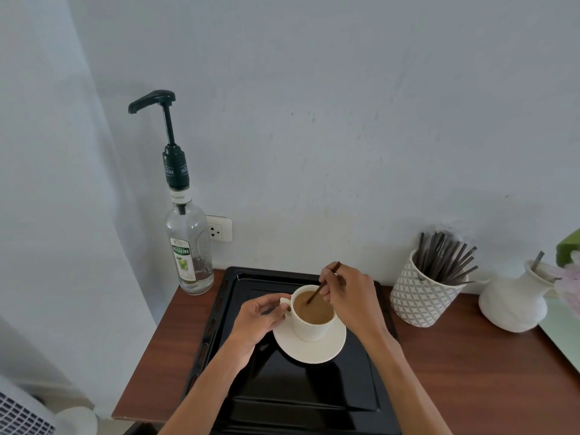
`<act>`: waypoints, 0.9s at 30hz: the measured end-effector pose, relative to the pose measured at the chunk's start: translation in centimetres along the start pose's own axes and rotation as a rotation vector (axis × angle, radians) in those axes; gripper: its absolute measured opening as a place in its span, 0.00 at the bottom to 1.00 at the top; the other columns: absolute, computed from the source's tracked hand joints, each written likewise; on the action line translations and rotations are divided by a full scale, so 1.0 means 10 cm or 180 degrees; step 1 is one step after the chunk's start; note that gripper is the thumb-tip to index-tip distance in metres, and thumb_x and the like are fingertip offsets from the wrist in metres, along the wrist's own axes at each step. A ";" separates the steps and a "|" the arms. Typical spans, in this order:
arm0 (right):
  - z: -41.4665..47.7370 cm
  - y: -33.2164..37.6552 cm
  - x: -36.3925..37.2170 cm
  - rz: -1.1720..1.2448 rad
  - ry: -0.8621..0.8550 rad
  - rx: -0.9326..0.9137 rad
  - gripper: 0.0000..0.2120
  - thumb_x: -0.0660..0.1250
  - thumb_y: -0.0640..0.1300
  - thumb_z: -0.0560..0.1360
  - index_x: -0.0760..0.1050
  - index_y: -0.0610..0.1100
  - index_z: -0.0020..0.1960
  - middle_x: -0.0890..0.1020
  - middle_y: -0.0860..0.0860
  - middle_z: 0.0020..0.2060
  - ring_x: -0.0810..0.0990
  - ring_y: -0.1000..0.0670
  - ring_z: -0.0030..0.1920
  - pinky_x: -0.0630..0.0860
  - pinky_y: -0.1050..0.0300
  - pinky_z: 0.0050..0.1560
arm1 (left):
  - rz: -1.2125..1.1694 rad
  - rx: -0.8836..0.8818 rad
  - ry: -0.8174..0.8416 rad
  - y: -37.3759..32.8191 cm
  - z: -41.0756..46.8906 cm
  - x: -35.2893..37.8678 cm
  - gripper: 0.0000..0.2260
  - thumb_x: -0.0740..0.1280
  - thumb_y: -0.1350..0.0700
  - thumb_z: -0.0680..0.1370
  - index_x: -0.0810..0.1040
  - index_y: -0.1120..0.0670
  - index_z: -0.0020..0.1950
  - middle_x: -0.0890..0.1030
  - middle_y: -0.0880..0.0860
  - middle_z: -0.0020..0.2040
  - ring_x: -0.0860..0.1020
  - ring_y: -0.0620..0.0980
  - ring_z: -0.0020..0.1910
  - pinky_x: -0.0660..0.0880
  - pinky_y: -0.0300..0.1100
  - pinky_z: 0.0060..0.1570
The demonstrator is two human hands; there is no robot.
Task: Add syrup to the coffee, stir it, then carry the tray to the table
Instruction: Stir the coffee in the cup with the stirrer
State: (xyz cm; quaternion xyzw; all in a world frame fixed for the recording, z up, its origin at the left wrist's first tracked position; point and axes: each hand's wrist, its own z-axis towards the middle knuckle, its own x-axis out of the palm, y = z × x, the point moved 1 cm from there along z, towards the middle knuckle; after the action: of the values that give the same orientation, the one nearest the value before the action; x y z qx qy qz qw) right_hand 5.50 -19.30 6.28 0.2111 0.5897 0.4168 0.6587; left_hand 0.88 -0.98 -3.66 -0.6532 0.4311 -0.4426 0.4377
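Right hand (351,296) pinches a thin dark stir stick (323,283) between thumb and fingertips, stick tilted, lower end dipped in the coffee (314,309), upper end poking above the hand. Coffee fills a white cup (309,321) sitting on a white saucer (309,348), both on the black tray (314,394), toward its back half. Cup is just left of and below the right hand, between both hands. Left hand (257,318) curls closed on the cup handle (285,304) at the cup's left side, fingers pressed together around it. Tray rests on the brown wooden table (486,372). Syrup bottle (188,246) with dark green pump stands upright at the table's back-left corner, just beside the tray, apart from both hands. Patterned holder (420,296) full of dark sticks stands right of the tray, near the right hand but not touching. White vase (514,302) farther right. Wall socket (218,229) behind the bottle.
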 end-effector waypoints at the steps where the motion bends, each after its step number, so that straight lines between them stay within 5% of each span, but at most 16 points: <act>1: 0.02 0.01 -0.01 -0.0143 -0.0060 0.0000 0.13 0.62 0.41 0.82 0.78 0.48 0.40 0.84 0.51 0.30 0.84 0.52 0.33 0.81 0.51 0.41 | 0.0008 -0.0002 -0.0004 0.00 0.00 0.00 0.08 0.72 0.62 0.80 0.88 0.53 0.56 0.89 0.53 0.55 0.84 0.53 0.62 0.79 0.49 0.65; 5: 0.02 -0.04 -0.16 -0.0781 -0.0302 0.0004 0.14 0.62 0.47 0.83 0.76 0.45 0.40 0.78 0.50 0.26 0.75 0.47 0.27 0.71 0.51 0.30 | -0.0008 -0.0022 0.0007 0.01 0.00 -0.01 0.09 0.72 0.62 0.80 0.88 0.53 0.57 0.89 0.53 0.55 0.84 0.52 0.62 0.80 0.48 0.65; 9: -0.07 -0.09 -0.17 -0.0521 -0.0059 0.0262 0.15 0.62 0.48 0.82 0.77 0.45 0.38 0.82 0.48 0.28 0.82 0.46 0.32 0.80 0.44 0.39 | -0.0028 -0.0029 -0.0016 0.02 0.01 0.00 0.09 0.72 0.61 0.79 0.88 0.53 0.57 0.89 0.53 0.55 0.84 0.51 0.62 0.81 0.46 0.63; 12: -0.09 -0.04 -0.06 -0.0105 0.0021 0.0318 0.14 0.62 0.45 0.82 0.78 0.51 0.39 0.86 0.51 0.32 0.85 0.51 0.36 0.82 0.48 0.45 | -0.0003 -0.0039 -0.0007 0.01 0.01 0.00 0.09 0.72 0.61 0.79 0.87 0.54 0.58 0.89 0.52 0.55 0.84 0.50 0.61 0.81 0.43 0.60; 20: -0.05 -0.02 -0.20 -0.0803 -0.0359 0.0163 0.14 0.61 0.47 0.83 0.77 0.44 0.42 0.81 0.49 0.30 0.80 0.44 0.32 0.80 0.44 0.38 | -0.0089 0.0001 0.0026 0.01 -0.01 -0.01 0.09 0.72 0.61 0.79 0.87 0.54 0.57 0.89 0.52 0.55 0.85 0.47 0.59 0.83 0.36 0.53; 27: -0.10 0.01 -0.05 -0.0036 0.0040 0.0316 0.14 0.62 0.44 0.82 0.78 0.50 0.39 0.85 0.54 0.30 0.84 0.53 0.36 0.82 0.48 0.48 | -0.0148 0.0013 0.0060 0.01 0.00 -0.01 0.08 0.73 0.60 0.78 0.88 0.54 0.56 0.89 0.53 0.55 0.85 0.49 0.59 0.83 0.38 0.54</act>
State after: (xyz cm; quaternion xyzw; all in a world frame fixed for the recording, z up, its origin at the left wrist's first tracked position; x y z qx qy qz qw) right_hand 4.53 -19.80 6.46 0.2376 0.6150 0.3846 0.6461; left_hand 0.84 -0.96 -3.81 -0.6579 0.4190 -0.4596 0.4246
